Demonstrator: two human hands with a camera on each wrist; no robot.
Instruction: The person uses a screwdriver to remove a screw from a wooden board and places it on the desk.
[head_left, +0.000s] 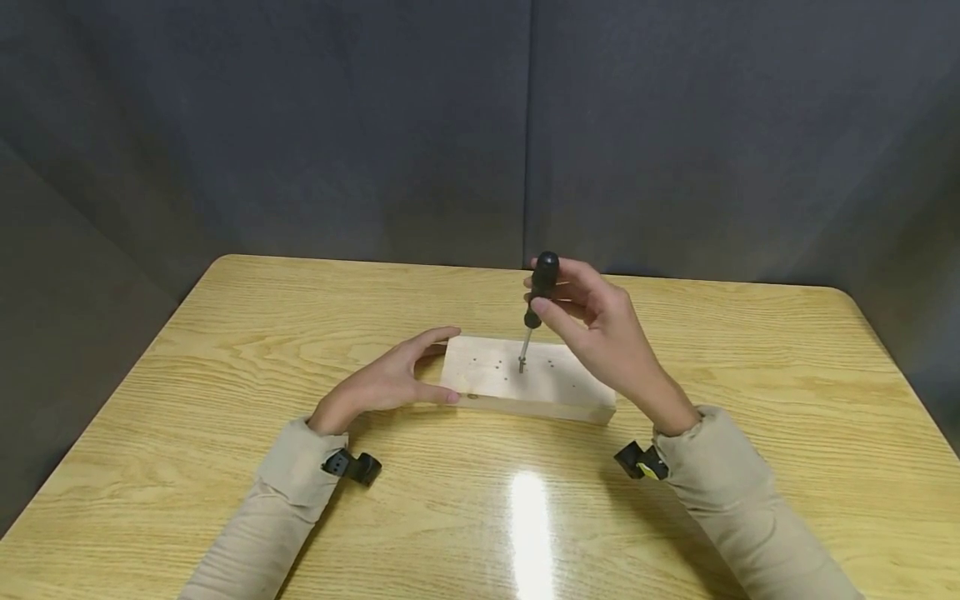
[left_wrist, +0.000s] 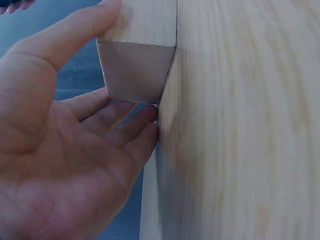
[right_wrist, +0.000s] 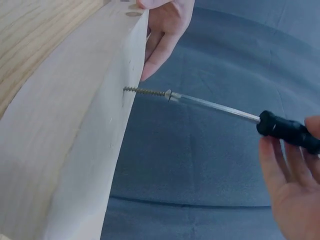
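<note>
A pale wooden block (head_left: 480,383) with several small holes in its top lies flat on the table. My left hand (head_left: 382,379) holds its left end, thumb along the near side and fingers at the far side; the left wrist view shows the block's end face (left_wrist: 137,72) between them. My right hand (head_left: 611,337) grips the black handle of a screwdriver (head_left: 544,279), which stands nearly upright, slightly tilted. In the right wrist view, the shaft's tip meets the head of a threaded screw (right_wrist: 147,92). The screw's point is at the block's face, most of its thread exposed.
The wood-grain table (head_left: 225,358) extends around the block on all sides. Behind its far edge hangs a dark grey curtain (head_left: 337,133). Small black devices (head_left: 352,467) are strapped at both wrists over beige sleeves.
</note>
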